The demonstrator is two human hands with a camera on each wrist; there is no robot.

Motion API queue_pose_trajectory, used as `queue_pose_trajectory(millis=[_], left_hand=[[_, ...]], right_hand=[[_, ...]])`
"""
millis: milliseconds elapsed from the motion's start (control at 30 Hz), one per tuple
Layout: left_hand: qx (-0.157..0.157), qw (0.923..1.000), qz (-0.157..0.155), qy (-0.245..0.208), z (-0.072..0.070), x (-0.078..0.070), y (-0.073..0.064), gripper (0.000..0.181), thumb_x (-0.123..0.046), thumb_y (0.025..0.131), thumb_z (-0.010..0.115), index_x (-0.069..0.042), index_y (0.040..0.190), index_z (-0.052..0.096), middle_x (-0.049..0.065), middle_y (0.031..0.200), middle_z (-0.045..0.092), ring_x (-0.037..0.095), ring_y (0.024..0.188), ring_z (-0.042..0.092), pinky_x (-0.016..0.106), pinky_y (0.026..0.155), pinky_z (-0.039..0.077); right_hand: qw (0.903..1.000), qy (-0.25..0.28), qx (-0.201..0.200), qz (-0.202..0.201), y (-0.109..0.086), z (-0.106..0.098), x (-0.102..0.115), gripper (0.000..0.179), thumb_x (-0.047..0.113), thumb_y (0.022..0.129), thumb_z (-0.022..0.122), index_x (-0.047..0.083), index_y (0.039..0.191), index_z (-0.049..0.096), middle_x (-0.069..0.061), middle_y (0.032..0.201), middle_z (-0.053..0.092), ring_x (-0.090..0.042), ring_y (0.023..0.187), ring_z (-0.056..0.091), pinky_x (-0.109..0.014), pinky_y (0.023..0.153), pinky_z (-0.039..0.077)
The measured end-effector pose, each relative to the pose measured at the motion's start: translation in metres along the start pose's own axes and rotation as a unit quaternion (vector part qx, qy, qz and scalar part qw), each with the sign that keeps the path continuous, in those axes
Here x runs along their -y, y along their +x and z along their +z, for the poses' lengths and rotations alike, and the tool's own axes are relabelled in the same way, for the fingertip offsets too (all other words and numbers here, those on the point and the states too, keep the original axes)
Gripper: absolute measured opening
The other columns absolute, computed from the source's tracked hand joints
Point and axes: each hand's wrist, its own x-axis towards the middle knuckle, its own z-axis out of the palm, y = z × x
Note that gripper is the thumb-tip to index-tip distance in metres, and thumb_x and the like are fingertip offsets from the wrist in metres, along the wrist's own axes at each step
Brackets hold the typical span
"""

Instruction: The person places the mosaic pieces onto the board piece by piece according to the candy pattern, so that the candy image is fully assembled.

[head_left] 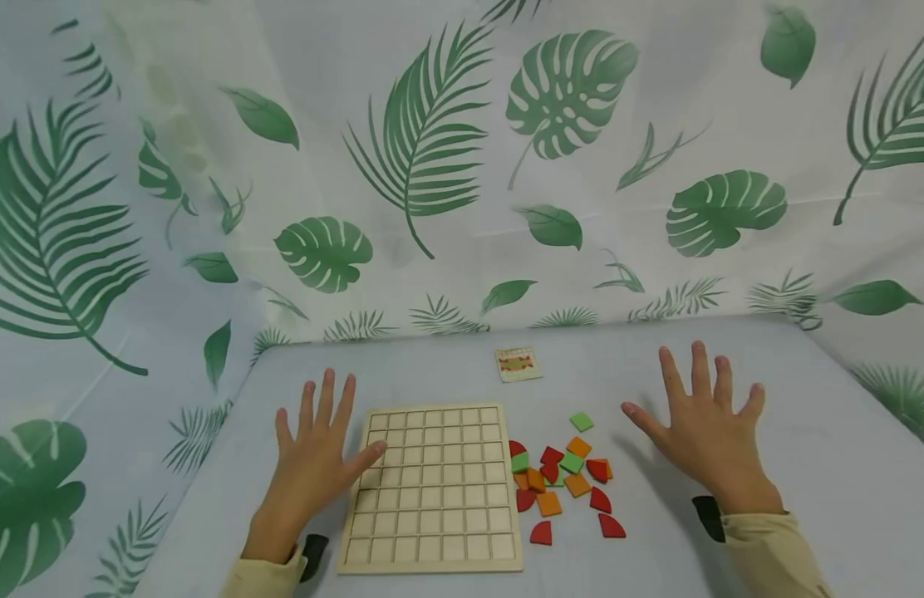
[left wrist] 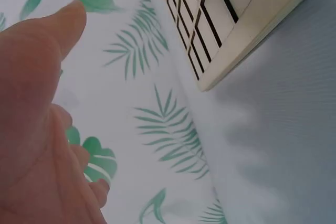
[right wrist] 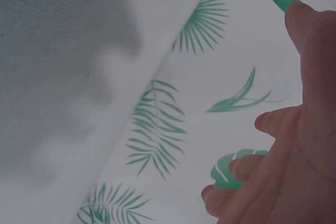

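Note:
My left hand is spread with straight fingers at the left side of a wooden grid board, its thumb overlapping the board's left edge in the head view. Nothing is in that hand; the left wrist view shows its thumb and palm beside the board's corner. On the right, my right hand is held with fingers spread, also holding nothing, and its shadow falls on the table. Between the board and this hand lie loose flat pieces: red quarter-circles, orange squares and green squares.
A small square card with a red and orange pattern lies behind the board, toward the back of the pale table. White cloth walls printed with green leaves stand at the back and sides.

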Motion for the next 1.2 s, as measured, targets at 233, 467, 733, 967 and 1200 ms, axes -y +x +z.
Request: queue_pose_trajectory(millis=[233, 467, 733, 967, 1200], left_hand=[[0.027, 0.9992, 0.006, -0.03, -0.001, -0.006, -0.03, 0.114, -0.063, 0.095, 0.073, -0.006, 0.173, 0.011, 0.02, 0.178, -0.001, 0.049, 0.161, -0.002, 0.081, 0.116, 0.001], [0.084, 0.994, 0.01, -0.068, 0.007, -0.009, -0.056, 0.127, -0.073, 0.087, 0.075, 0.001, 0.17, 0.012, 0.025, 0.177, 0.005, 0.053, 0.159, 0.008, 0.084, 0.114, 0.009], [0.182, 0.9788, -0.02, -0.092, 0.023, -0.003, -0.062, 0.139, -0.074, 0.081, 0.08, 0.005, 0.169, 0.008, 0.025, 0.177, 0.005, 0.054, 0.159, 0.007, 0.084, 0.115, 0.008], [0.223, 0.9676, -0.049, -0.109, 0.032, -0.001, -0.062, 0.142, -0.074, 0.078, 0.082, 0.004, 0.169, 0.006, 0.022, 0.177, 0.008, 0.052, 0.16, 0.003, 0.081, 0.117, 0.002], [0.239, 0.9629, -0.046, -0.116, 0.031, 0.008, -0.064, 0.139, -0.072, 0.081, 0.081, 0.006, 0.168, 0.007, 0.025, 0.176, 0.008, 0.05, 0.161, 0.004, 0.078, 0.119, 0.001]], right_hand=[[0.9999, 0.013, 0.006, 0.003, 0.002, 0.0, -0.004, 0.104, 0.059, 0.095, 0.07, 0.0, 0.167, 0.022, -0.042, 0.168, 0.006, -0.067, 0.15, 0.004, -0.089, 0.109, -0.006], [0.9972, 0.053, 0.052, -0.008, 0.004, 0.0, -0.001, 0.098, 0.059, 0.101, 0.064, -0.001, 0.168, 0.023, -0.041, 0.168, 0.01, -0.068, 0.148, 0.014, -0.091, 0.108, 0.006], [0.9889, 0.115, 0.091, -0.023, 0.007, -0.003, 0.005, 0.086, 0.048, 0.107, 0.063, -0.007, 0.164, 0.03, -0.044, 0.163, 0.024, -0.068, 0.139, 0.037, -0.086, 0.102, 0.033], [0.9686, 0.216, 0.117, -0.036, 0.008, -0.003, 0.01, 0.066, 0.033, 0.111, 0.062, -0.007, 0.159, 0.042, -0.039, 0.158, 0.041, -0.06, 0.136, 0.049, -0.075, 0.104, 0.044], [0.9494, 0.285, 0.12, -0.055, 0.006, 0.001, 0.018, 0.048, 0.023, 0.11, 0.065, -0.003, 0.149, 0.058, -0.028, 0.142, 0.063, -0.047, 0.114, 0.069, -0.064, 0.093, 0.057]])
